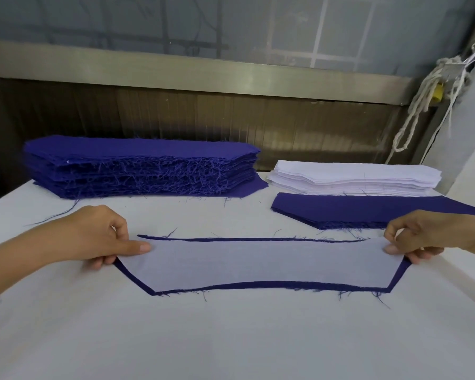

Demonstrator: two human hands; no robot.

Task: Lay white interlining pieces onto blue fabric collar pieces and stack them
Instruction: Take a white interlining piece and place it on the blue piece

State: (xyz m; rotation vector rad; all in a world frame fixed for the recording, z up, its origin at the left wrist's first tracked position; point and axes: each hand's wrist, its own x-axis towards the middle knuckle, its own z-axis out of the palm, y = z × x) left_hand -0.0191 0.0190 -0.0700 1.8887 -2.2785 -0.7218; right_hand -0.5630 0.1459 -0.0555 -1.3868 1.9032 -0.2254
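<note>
Head view: a white interlining (258, 264) is seen lying on a blue collar piece (258, 286) at mid-bench. Its left end is pinched between the thumb and curled fingers of the left hand (102, 237), and its right end is pinched likewise by the right hand (422, 237). A narrow blue border shows along the near edge and both slanted ends; along the far edge only a thin frayed blue strip is seen. A tall blue stack (137, 165), its near side thick with loose threads, is set at the far left of the bench (231, 338), close to the back edge. A white stack (354, 176) is set at the far right, with a low blue pile (368, 209) touching its near side, just beyond the right hand. Open bench is seen in front of the held piece and between the two far stacks. A knotted rope (417, 113) is hung at the upper right.
</note>
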